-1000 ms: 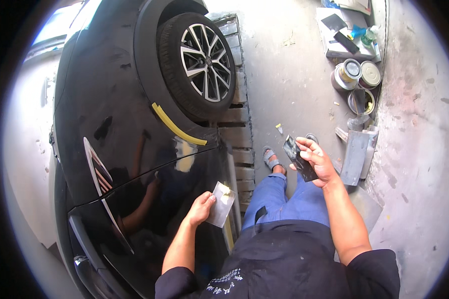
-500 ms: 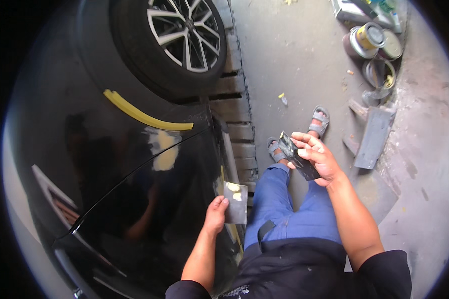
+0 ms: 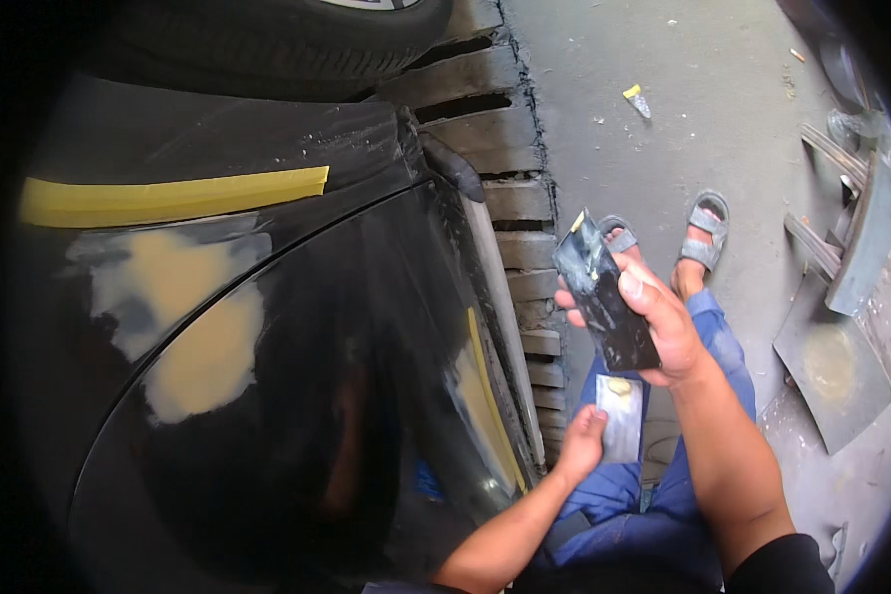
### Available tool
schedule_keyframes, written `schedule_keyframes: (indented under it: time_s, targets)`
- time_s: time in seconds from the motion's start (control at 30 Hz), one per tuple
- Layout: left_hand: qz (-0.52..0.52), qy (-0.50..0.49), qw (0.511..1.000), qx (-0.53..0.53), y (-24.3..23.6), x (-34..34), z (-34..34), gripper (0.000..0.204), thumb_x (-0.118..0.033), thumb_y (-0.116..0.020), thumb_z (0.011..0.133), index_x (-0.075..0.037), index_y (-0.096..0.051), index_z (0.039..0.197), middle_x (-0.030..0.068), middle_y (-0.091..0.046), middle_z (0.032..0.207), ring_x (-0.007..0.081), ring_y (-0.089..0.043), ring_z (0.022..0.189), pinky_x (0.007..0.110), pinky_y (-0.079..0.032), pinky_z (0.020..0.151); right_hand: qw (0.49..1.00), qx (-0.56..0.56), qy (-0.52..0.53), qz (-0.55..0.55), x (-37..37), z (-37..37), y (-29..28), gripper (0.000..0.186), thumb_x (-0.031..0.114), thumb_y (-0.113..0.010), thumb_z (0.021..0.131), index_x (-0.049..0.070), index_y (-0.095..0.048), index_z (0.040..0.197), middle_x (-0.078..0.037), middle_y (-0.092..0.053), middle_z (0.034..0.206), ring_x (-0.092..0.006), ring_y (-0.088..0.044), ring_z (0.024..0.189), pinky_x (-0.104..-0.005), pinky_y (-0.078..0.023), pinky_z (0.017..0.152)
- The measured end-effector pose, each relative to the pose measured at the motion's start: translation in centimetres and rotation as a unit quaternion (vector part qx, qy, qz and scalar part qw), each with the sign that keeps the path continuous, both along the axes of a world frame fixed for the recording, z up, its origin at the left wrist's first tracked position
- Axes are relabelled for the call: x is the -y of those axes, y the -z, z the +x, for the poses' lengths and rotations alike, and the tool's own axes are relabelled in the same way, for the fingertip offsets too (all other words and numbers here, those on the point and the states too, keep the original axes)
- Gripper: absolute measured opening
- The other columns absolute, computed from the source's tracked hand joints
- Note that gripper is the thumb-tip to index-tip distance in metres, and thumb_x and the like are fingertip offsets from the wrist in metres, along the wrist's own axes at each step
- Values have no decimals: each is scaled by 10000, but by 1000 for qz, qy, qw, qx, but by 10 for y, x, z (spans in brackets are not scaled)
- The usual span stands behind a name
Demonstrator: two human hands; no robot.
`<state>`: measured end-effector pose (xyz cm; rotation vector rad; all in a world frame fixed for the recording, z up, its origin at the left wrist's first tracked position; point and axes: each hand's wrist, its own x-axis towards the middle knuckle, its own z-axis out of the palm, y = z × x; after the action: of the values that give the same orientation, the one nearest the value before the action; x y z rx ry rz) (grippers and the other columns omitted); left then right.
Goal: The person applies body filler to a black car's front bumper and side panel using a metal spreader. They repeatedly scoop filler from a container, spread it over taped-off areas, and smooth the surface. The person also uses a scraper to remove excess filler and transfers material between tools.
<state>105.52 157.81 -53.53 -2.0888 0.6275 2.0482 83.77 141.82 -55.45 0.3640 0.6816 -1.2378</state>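
A big black car fills the left side, with a strip of yellow tape and pale filler patches on it. The floor is grey concrete. The right hand is closed around a dark smeared board. Just below, the left hand grips a small grey scraper with a yellow blob.

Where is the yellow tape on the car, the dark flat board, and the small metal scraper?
yellow tape (image 3: pixel 168 198), head view, middle of the strip on the black car.
dark flat board (image 3: pixel 604 302), head view, its smeared face, held in the right hand.
small metal scraper (image 3: pixel 624 421), head view, its blade, held in the left hand.
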Motion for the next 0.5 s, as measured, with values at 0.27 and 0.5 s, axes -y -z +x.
schedule_keyframes:
  time_s: [0.27,0.5]
  targets:
    - [-19,53,998,16,11,-42,20,184,-185,-463,973,-27,-558,960,-9,-533,746,64,-440,714,238,-406,677,993,-25,-85,-74,38,54,11,833,417,-692,751,-3,-333,1373,-114,-464,1228,-228,-475,1192,-335,-404,965]
    - [-70,124,990,16,3,-39,21,284,-208,-591,862,-16,-606,1069,117,-648,1026,200,-586,985,325,-454,834,957,-218,53,-184,89,119,7,874,391,-668,797,4,-198,1423,-157,-350,1286,-263,-377,1249,-387,-305,1047]
